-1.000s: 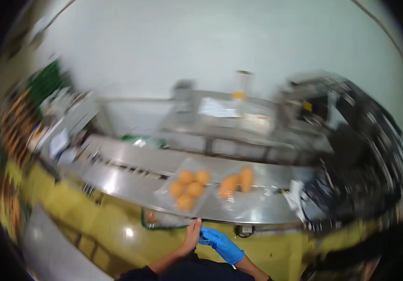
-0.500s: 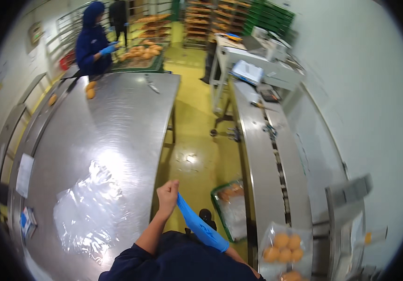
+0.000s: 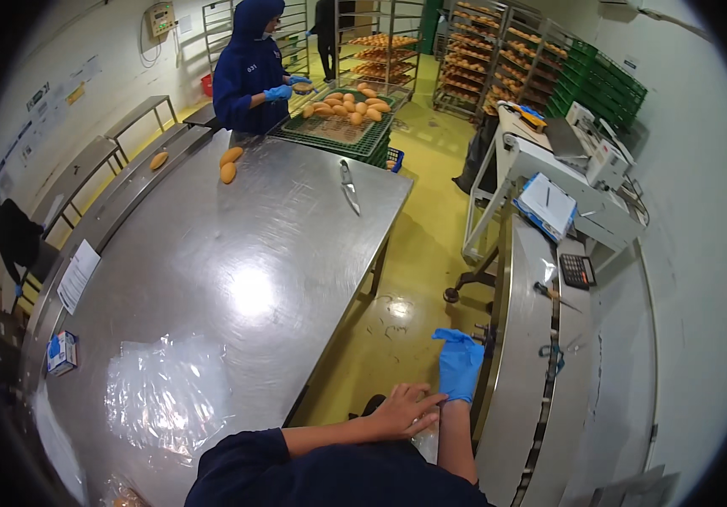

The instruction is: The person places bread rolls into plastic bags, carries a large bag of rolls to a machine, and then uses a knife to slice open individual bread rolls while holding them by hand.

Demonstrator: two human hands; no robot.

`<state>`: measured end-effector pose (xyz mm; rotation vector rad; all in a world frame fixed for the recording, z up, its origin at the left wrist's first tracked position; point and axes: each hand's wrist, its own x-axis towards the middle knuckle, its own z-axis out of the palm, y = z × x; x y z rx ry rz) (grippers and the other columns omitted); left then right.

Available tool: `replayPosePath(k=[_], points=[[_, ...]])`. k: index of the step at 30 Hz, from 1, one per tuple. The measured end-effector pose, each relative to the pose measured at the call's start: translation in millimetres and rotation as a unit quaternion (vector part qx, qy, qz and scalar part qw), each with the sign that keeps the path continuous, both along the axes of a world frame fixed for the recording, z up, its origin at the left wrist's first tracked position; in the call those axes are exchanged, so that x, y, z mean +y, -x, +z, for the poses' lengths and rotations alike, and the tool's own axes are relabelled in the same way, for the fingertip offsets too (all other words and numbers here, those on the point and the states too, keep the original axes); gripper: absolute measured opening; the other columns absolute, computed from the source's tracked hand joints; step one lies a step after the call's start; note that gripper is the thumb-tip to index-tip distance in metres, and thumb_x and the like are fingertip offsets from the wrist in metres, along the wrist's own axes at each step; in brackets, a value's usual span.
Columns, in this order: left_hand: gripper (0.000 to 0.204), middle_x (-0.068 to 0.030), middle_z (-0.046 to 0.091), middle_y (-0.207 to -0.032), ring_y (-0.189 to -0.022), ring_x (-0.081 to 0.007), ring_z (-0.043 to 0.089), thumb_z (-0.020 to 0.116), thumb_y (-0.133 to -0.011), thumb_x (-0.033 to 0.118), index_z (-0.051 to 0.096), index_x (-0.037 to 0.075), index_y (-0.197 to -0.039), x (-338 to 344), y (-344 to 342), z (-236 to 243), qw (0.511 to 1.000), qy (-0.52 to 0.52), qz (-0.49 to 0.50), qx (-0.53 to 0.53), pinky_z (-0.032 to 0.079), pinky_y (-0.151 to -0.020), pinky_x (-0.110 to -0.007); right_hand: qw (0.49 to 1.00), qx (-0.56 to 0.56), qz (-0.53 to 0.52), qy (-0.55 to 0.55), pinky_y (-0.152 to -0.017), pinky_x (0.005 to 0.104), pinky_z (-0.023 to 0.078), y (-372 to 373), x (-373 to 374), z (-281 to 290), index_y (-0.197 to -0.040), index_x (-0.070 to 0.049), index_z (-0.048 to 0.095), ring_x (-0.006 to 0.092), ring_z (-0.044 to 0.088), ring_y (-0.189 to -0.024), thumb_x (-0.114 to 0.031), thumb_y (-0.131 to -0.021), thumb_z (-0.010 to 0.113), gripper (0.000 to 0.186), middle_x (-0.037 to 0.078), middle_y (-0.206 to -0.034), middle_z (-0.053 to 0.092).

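Observation:
A blue disposable glove (image 3: 458,372) covers my right hand (image 3: 459,380), which is raised between the two tables. The glove's finger ends look loose and folded over, so the fingers inside cannot be made out. My left hand (image 3: 401,412) is bare and reaches across from the left. Its fingertips pinch at the glove's cuff by my right wrist. On the large steel table (image 3: 296,228) to the left lies a stack of clear plastic bags (image 3: 165,393).
A knife (image 3: 349,188) and bread rolls (image 3: 228,165) lie on the far part of the left table. A co-worker (image 3: 249,76) in blue gloves stands by a crate of rolls (image 3: 338,127). The right bench (image 3: 507,338) holds scissors (image 3: 554,357), a calculator (image 3: 577,270) and a clipboard (image 3: 547,203).
My left hand was a fist pulling the stretched glove out from my right wrist. It has moved to the cuff, and my gloved right hand is now raised. The view has shifted.

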<state>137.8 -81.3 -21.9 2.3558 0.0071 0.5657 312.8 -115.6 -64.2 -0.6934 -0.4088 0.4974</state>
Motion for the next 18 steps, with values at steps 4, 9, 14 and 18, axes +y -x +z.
replayPosePath(k=[4,9,14,18], points=[[0.043,-0.0146,0.046,-0.117,-0.103,-0.0310,0.043,0.052,-0.090,0.037,0.052,0.017,-0.128,24.5,-43.1,2.3,0.999,-0.028,0.035,0.001,0.033,-0.087,-0.042,0.993,0.053,0.011,0.109,-0.088,0.0319,0.041,-50.9,42.5,-4.6,-0.101,0.000,0.059,0.0205,0.056,-0.089,-0.033,-0.095,0.040,0.038,0.012,-0.099,0.063],[0.049,-0.0187,0.038,-0.126,-0.109,-0.0340,0.038,0.043,-0.092,0.045,0.051,0.014,-0.128,48.1,-98.2,2.3,0.984,-0.009,0.141,0.112,0.028,-0.091,-0.046,0.964,-0.113,-0.061,0.232,-0.075,0.0267,0.043,-112.6,93.5,-22.8,-0.101,0.003,0.059,0.0159,0.054,-0.078,-0.025,-0.097,0.040,0.034,0.008,-0.089,0.063],[0.059,-0.0218,0.046,-0.118,-0.104,-0.0365,0.044,0.038,-0.092,0.054,0.055,0.005,-0.120,111.5,-175.7,-21.9,0.971,0.038,0.211,0.109,0.032,-0.091,-0.046,0.899,-0.273,-0.094,0.329,-0.077,0.0253,0.041,-160.4,158.2,-34.1,-0.100,0.001,0.060,0.0140,0.054,-0.085,-0.018,-0.091,0.043,0.027,0.004,-0.093,0.062],[0.073,-0.0180,0.056,-0.090,-0.082,-0.0312,0.054,0.028,-0.089,0.064,0.058,-0.001,-0.101,207.0,-228.1,-20.3,0.914,0.190,0.130,0.334,0.040,-0.080,-0.041,0.935,-0.204,0.073,0.281,-0.060,0.0206,0.034,-176.8,228.4,-30.7,-0.101,0.001,0.061,0.0069,0.042,-0.067,-0.016,-0.091,0.040,0.029,-0.001,-0.083,0.055]])
